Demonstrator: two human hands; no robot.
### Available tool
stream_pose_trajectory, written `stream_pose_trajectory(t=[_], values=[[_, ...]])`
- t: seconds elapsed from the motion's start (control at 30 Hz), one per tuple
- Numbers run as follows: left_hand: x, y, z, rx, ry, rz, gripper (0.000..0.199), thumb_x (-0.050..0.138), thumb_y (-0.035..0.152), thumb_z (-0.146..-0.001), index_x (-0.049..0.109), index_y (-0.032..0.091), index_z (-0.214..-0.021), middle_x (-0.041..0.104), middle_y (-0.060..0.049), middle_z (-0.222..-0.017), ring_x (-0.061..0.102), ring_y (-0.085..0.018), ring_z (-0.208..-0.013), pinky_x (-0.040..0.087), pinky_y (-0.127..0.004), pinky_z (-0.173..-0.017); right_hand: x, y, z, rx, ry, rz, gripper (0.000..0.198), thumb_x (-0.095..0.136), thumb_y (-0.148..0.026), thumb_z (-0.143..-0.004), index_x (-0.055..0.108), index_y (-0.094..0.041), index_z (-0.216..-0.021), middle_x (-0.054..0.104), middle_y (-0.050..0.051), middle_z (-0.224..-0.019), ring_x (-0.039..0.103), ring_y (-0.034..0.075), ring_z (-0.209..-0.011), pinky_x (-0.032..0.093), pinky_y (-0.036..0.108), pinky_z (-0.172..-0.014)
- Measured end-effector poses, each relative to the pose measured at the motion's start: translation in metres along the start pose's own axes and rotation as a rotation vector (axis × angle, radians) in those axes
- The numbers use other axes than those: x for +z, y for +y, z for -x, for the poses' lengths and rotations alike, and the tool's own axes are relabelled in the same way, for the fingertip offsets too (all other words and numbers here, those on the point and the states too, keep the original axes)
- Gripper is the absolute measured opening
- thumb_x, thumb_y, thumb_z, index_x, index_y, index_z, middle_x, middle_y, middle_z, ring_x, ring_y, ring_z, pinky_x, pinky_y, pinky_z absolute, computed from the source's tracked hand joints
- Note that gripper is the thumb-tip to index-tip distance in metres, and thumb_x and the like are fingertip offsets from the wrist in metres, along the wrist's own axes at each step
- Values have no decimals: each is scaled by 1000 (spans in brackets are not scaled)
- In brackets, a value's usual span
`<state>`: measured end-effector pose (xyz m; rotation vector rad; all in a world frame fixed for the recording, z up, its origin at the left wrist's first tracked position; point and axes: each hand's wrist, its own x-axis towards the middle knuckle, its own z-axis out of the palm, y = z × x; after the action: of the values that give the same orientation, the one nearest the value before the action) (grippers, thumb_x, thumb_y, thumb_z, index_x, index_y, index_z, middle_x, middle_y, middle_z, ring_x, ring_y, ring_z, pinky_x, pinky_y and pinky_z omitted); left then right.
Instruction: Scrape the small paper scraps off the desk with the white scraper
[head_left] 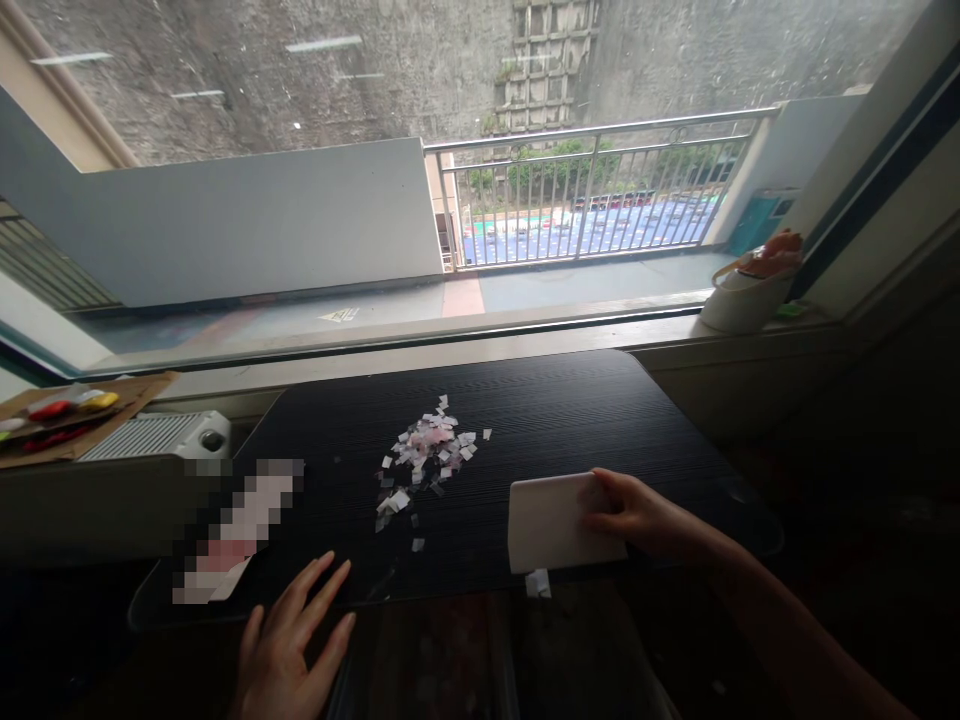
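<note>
Between thumb and fingers, my right hand (619, 508) grips a white rectangular piece, like folded paper or card (546, 525), near the front edge of the dark table (555, 420). Just under that piece, a few small paper bits (538, 584) show at the table edge. My left hand (296, 630) is spread, its fingertips at the front edge, holding nothing. A loose pile of small cut paper pieces (427, 445), white with some pink, lies mid-table. Left of it rests a strip of paper (238, 575), mostly hidden by blurring.
Beyond the table runs a window sill (450, 350) with a white handled container (742, 300) at its right. On the left are a white slotted appliance (154, 436) and cardboard (142, 395) bearing red and yellow items. Below the front edge, something box-like (442, 650) is too dark to make out.
</note>
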<state>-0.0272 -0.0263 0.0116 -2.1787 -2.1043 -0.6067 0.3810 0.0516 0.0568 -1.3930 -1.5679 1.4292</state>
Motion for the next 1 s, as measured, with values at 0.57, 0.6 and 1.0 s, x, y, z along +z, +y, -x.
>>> stream_pose_trajectory(t=[0.57, 0.6, 1.0], values=[[-3, 2, -2, -27, -122, 51, 40, 39, 29, -88, 58, 32, -124, 56, -7, -134, 52, -27, -123, 32, -62, -102, 44, -27, 5, -129, 187, -86, 23, 68, -36, -74, 59, -21, -89, 67, 0, -76, 65, 19, -72, 52, 27, -64], [-4, 5, -2, -37, -108, 52, 40, 40, 27, -88, 58, 32, -124, 56, -6, -135, 51, -26, -124, 31, -61, -103, 55, -29, -2, -156, 200, -79, 22, 67, -36, -75, 59, -21, -89, 68, 1, -77, 66, 19, -71, 52, 27, -65], [-4, 7, 2, -21, -171, 85, 45, 42, 21, -90, 48, 32, -132, 48, -7, -142, 43, -26, -132, 25, -63, -106, 106, -50, -51, -316, 188, 277, 10, 55, -27, -83, 56, -23, -92, 73, 2, -78, 68, 19, -67, 49, 26, -62]])
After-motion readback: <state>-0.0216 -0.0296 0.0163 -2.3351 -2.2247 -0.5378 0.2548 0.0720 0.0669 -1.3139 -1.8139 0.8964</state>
